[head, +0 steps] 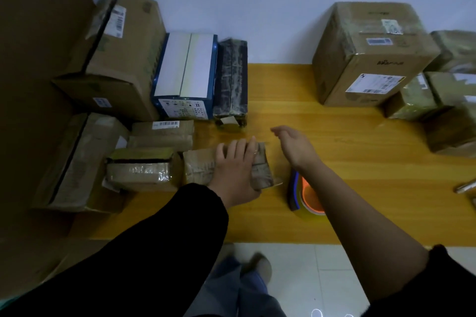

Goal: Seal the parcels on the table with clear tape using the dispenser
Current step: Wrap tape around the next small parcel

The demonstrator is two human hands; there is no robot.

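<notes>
A small brown parcel (261,170) wrapped in clear tape lies near the middle of the yellow wooden table (360,188). My left hand (235,170) rests on top of it, fingers laid over its far edge and thumb at its near side. My right hand (296,145) hovers just right of the parcel with straight fingers and holds nothing. The tape dispenser (302,194), blue with an orange roll core, sits on the table under my right forearm, partly hidden by it.
Several taped parcels crowd the left: a large brown box (116,59), a blue and white box (186,74), a dark wrapped parcel (231,77), smaller brown ones (141,170). A big carton (368,51) and more parcels (448,100) stand at right. A metal object (465,186) lies at the right edge.
</notes>
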